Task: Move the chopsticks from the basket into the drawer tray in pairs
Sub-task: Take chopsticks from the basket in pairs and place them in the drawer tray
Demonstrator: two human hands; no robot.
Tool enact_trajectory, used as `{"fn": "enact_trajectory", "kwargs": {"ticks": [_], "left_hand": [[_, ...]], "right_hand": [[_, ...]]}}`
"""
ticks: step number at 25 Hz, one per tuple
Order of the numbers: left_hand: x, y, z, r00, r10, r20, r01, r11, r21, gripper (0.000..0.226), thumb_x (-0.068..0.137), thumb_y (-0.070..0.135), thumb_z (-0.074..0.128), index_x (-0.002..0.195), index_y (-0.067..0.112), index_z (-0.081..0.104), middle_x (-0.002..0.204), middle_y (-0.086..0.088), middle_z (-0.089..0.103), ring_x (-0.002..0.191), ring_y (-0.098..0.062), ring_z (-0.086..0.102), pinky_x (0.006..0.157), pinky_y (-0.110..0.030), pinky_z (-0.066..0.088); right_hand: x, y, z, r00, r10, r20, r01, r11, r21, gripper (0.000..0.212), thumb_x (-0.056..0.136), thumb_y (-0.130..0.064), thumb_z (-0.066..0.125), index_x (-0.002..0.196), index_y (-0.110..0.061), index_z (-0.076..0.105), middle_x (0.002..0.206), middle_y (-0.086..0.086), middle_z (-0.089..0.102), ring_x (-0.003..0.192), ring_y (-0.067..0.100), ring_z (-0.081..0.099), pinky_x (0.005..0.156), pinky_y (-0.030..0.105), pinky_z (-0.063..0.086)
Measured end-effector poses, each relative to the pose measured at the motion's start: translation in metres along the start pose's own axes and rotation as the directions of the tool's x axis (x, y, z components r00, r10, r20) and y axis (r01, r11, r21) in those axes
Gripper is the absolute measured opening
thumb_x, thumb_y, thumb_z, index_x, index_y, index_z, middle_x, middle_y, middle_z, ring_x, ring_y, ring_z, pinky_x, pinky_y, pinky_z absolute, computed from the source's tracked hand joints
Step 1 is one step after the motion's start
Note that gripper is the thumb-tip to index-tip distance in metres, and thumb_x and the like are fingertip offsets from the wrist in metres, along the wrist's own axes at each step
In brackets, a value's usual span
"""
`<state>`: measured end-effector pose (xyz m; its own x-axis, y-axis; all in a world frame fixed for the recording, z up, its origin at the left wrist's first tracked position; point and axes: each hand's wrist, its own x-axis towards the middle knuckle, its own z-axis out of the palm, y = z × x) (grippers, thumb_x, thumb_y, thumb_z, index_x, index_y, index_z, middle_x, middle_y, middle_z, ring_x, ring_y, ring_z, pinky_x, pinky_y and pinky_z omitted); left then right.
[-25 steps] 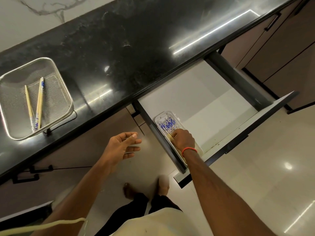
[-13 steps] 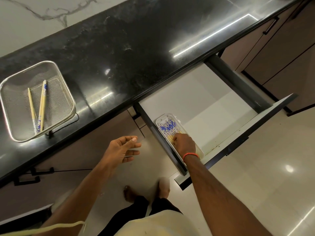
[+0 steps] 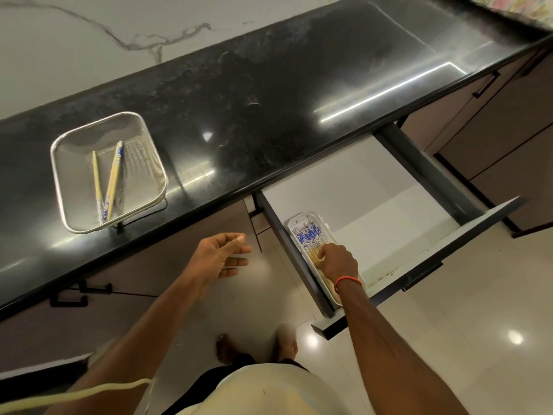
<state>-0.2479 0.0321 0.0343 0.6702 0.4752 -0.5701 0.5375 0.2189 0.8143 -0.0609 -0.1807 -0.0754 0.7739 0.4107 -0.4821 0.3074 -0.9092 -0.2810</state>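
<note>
At the left side of the open drawer (image 3: 389, 211), the right hand (image 3: 338, 262) stayed down in the white tray (image 3: 311, 215), as it was one second before. Its fingers (image 3: 321, 256) were curled onto the pale ends of the chopsticks (image 3: 308, 236) lying there and seemed to pinch them. Only the fingertips had shifted a little along the sticks, so I judge that this pair was being settled among the others and was not yet let go. The left hand (image 3: 220, 256) kept waiting in the air below the table (image 3: 239, 115), its fingers loosely spread and holding nothing. On the table, the metal basket (image 3: 55, 175) held two chopsticks (image 3: 112, 178), crossed at their near ends, as before; this looks like the last pair to move. No brand or writing could be read, only the blue pattern on the sticks.
</note>
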Motion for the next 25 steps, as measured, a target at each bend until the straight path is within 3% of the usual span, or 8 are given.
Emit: {"fn": "enact_trajectory", "kwargs": {"ticks": [4, 9, 14, 20, 25], "left_hand": [[-0.007, 0.01, -0.011, 0.999, 0.013, -0.051, -0.015, 0.999, -0.029, 0.027, 0.097, 0.038, 0.063, 0.118, 0.022, 0.069, 0.106, 0.001, 0.08, 0.094, -0.021, 0.077, 0.077, -0.035, 0.057], [-0.023, 0.025, -0.028, 0.989, 0.035, -0.142, -0.048, 0.995, -0.09, 0.023, 0.099, 0.033, 0.063, 0.114, 0.017, 0.069, 0.105, -0.003, 0.08, 0.09, -0.024, 0.076, 0.079, -0.036, 0.055], [-0.04, 0.039, -0.06, 0.968, 0.065, -0.241, -0.105, 0.982, -0.157, 0.028, 0.099, 0.032, 0.064, 0.117, 0.013, 0.069, 0.107, -0.006, 0.08, 0.094, -0.029, 0.075, 0.084, -0.041, 0.054], [-0.058, 0.042, -0.105, 0.936, 0.06, -0.347, -0.144, 0.965, -0.222, 0.025, 0.099, 0.032, 0.063, 0.117, 0.017, 0.07, 0.106, -0.004, 0.08, 0.105, -0.033, 0.073, 0.095, -0.048, 0.056], [-0.06, 0.034, -0.151, 0.921, 0.098, -0.376, -0.209, 0.941, -0.267, 0.028, 0.096, 0.034, 0.065, 0.118, 0.018, 0.069, 0.104, -0.004, 0.081, 0.095, -0.025, 0.078, 0.079, -0.039, 0.061]], "right_hand": [[-0.006, -0.026, -0.022, 0.997, -0.033, -0.067, 0.044, 0.984, 0.173, 0.017, 0.084, -0.04, 0.071, 0.093, -0.025, 0.072, 0.105, 0.008, 0.071, 0.096, 0.03, 0.067, 0.085, 0.041, 0.056], [-0.013, -0.074, -0.049, 0.965, -0.201, -0.169, 0.242, 0.932, 0.271, 0.015, 0.085, -0.038, 0.072, 0.089, -0.023, 0.073, 0.091, 0.002, 0.074, 0.088, 0.025, 0.069, 0.08, 0.038, 0.058], [-0.021, -0.148, -0.084, 0.869, -0.397, -0.295, 0.481, 0.817, 0.319, 0.012, 0.087, -0.036, 0.073, 0.087, -0.025, 0.071, 0.083, -0.003, 0.073, 0.079, 0.015, 0.068, 0.076, 0.035, 0.06], [-0.035, -0.245, -0.103, 0.757, -0.566, -0.327, 0.652, 0.68, 0.334, 0.012, 0.085, -0.034, 0.075, 0.086, -0.023, 0.074, 0.074, -0.011, 0.07, 0.072, 0.004, 0.066, 0.068, 0.025, 0.055], [-0.054, -0.325, -0.096, 0.68, -0.652, -0.337, 0.733, 0.587, 0.344, 0.013, 0.083, -0.036, 0.076, 0.086, -0.023, 0.074, 0.072, -0.011, 0.07, 0.069, 0.002, 0.066, 0.068, 0.021, 0.056]]}}
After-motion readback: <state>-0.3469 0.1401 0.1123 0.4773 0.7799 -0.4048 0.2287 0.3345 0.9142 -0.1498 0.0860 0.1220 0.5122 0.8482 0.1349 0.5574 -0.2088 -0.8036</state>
